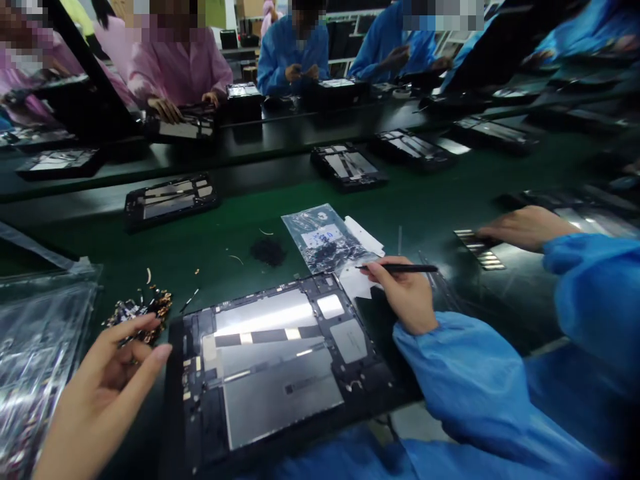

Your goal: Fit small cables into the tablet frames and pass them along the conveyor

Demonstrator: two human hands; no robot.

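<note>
In front of me lies an open tablet housing [280, 373], its inside facing up, with silvery panels, dark tape strips and small contacts along its edges. My left hand [107, 380] is at its left edge, thumb and forefinger apart, holding nothing that I can see. Just beyond those fingers sits a pile of small metallic parts [163, 303]. My right hand [407, 297] grips slim black tweezers [407, 268] above the housing's far right corner. Their tip points left, over a clear plastic bag [325, 237] of small dark pieces with a handwritten label.
A co-worker's hand [530, 225] at right touches a strip of metallic pieces [483, 252]. A heap of small black bits [269, 252] lies beyond the housing. Clear bags [40, 347] are at left. More housings [170, 199] line the green table; several people sit opposite.
</note>
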